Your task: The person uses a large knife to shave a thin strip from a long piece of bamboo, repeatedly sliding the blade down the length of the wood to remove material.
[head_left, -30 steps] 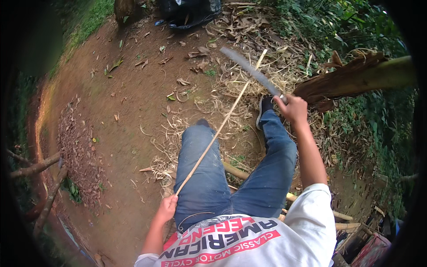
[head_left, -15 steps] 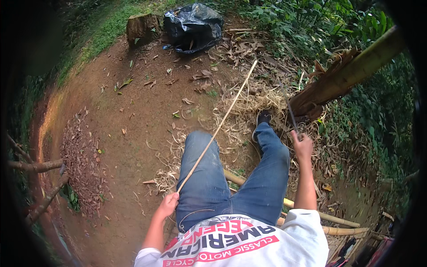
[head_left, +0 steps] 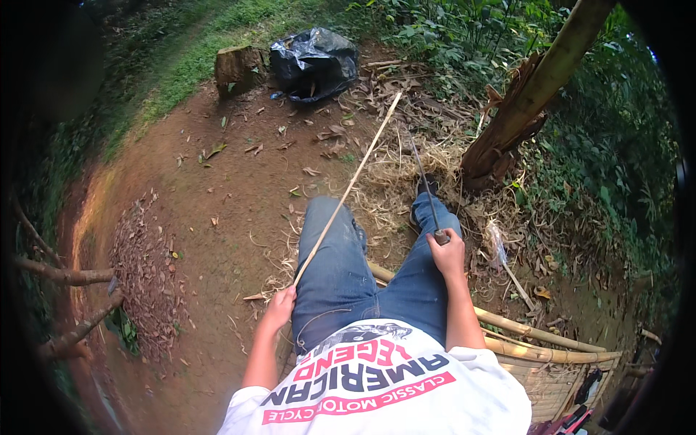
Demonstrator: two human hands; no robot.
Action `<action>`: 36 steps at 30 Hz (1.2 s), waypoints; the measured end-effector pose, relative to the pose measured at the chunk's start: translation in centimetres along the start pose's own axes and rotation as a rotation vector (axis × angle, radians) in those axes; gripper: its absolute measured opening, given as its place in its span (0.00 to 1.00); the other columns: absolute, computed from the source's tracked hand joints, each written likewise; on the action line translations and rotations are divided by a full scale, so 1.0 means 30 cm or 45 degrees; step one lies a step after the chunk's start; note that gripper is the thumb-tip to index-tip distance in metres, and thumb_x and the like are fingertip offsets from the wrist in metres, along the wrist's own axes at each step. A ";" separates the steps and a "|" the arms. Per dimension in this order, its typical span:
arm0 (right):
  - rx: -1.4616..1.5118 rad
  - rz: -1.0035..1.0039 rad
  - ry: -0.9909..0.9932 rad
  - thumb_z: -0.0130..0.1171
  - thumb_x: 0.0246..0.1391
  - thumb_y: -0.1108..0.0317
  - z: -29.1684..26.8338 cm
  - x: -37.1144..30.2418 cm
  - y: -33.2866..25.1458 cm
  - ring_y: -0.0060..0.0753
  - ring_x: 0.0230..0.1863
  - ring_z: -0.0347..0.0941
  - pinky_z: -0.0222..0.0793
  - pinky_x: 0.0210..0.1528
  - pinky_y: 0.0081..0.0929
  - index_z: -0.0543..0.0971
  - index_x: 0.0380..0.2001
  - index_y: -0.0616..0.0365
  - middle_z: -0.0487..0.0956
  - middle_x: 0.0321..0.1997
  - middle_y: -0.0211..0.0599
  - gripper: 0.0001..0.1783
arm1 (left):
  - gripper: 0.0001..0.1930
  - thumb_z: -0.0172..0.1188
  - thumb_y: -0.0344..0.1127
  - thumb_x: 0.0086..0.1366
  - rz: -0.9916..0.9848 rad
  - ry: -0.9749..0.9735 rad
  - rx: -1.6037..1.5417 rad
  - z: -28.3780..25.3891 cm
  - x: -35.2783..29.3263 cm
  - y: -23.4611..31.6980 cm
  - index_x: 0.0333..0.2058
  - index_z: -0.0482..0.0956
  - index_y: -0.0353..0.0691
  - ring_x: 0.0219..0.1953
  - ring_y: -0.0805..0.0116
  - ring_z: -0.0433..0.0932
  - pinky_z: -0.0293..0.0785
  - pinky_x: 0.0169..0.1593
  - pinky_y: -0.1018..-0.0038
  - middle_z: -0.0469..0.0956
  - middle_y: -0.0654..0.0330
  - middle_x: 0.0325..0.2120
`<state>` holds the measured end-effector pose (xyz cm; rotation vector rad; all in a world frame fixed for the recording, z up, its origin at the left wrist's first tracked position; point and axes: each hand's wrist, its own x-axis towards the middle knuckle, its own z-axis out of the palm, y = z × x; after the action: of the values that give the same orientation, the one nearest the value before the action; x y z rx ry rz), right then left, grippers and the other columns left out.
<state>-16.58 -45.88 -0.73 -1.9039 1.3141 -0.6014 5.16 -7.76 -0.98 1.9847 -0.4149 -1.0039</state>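
My left hand is closed round the lower end of a long, pale bamboo strip. The strip slants up and away across my left thigh, its far end pointing toward the black plastic bag. Over my right thigh, my right hand grips the dark handle of a knife. Its long, thin blade points away from me and slightly left, apart from the strip. Beyond the blade, curled pale shavings lie round my right foot.
A black plastic bag sits beside a tree stump at the far side. A thick, leaning trunk rises at the right. Bamboo poles run behind my right arm. Branches jut in at the left over brown earth.
My right hand has brought the knife left and nearer, from beside the trunk to over my right thigh. My left hand still holds the strip. The view has shifted slightly.
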 end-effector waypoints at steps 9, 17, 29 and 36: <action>0.145 -0.096 0.038 0.69 0.44 0.61 -0.041 -0.121 0.013 0.38 0.26 0.77 0.70 0.32 0.33 0.77 0.32 0.66 0.80 0.24 0.48 0.19 | 0.21 0.43 0.46 0.72 0.211 0.194 0.270 0.046 -0.028 0.004 0.31 0.72 0.31 0.23 0.64 0.67 0.66 0.32 0.67 0.69 0.51 0.18; 0.285 -0.257 0.001 0.64 0.43 0.70 -0.085 -0.194 -0.068 0.26 0.21 0.70 0.66 0.25 0.28 0.67 0.31 0.62 0.75 0.19 0.39 0.16 | 0.18 0.47 0.44 0.70 0.381 0.196 0.313 0.051 -0.020 0.045 0.30 0.71 0.33 0.21 0.57 0.67 0.65 0.30 0.65 0.68 0.47 0.18; 1.068 0.177 -0.511 0.56 0.58 0.71 -0.051 -0.275 -0.256 0.20 0.09 0.62 0.57 0.10 0.18 0.67 0.32 0.56 0.73 0.18 0.33 0.08 | 0.30 0.56 0.57 0.63 0.181 0.174 0.380 0.013 0.035 0.032 0.21 0.76 0.30 0.17 0.61 0.70 0.66 0.26 0.64 0.70 0.48 0.12; 1.226 0.284 -0.511 0.55 0.63 0.60 -0.026 -0.202 -0.259 0.21 0.12 0.66 0.62 0.13 0.20 0.69 0.33 0.54 0.76 0.24 0.34 0.11 | 0.36 0.58 0.64 0.60 0.010 0.090 0.329 -0.010 0.093 0.070 0.13 0.71 0.30 0.16 0.71 0.64 0.64 0.23 0.66 0.68 0.58 0.09</action>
<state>-14.82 -38.88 6.00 -0.9943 0.7388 -0.5526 7.30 -10.52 -0.58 2.2396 -0.5353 -0.9085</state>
